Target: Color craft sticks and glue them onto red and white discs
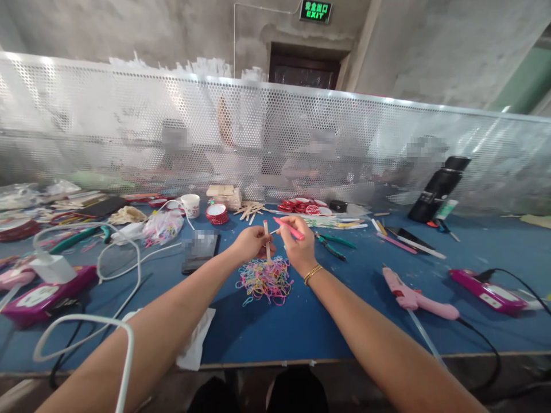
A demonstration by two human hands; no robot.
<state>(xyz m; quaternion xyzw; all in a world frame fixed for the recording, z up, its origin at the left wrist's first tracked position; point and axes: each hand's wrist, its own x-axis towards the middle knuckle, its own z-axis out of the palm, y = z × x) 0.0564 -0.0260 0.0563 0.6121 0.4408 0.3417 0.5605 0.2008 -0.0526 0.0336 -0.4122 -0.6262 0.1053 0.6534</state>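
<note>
My left hand (251,242) is closed around a thin pale wooden stick (267,238) held upright over the blue table (301,321). My right hand (298,248) grips a pink pen-like marker (288,228), its tip close to the stick's upper part; a gold bracelet sits on that wrist. Just below both hands lies a heap of small colourful rubber bands (264,280).
A pink glue gun (415,298) with cord lies right, a magenta device (488,291) beyond it. Green pliers (333,244), loose sticks (249,211), red lids (301,205), a white cup (190,205), a phone (198,250), white cables (116,264) and a black bottle (437,189) surround. Perforated screen (275,143) behind.
</note>
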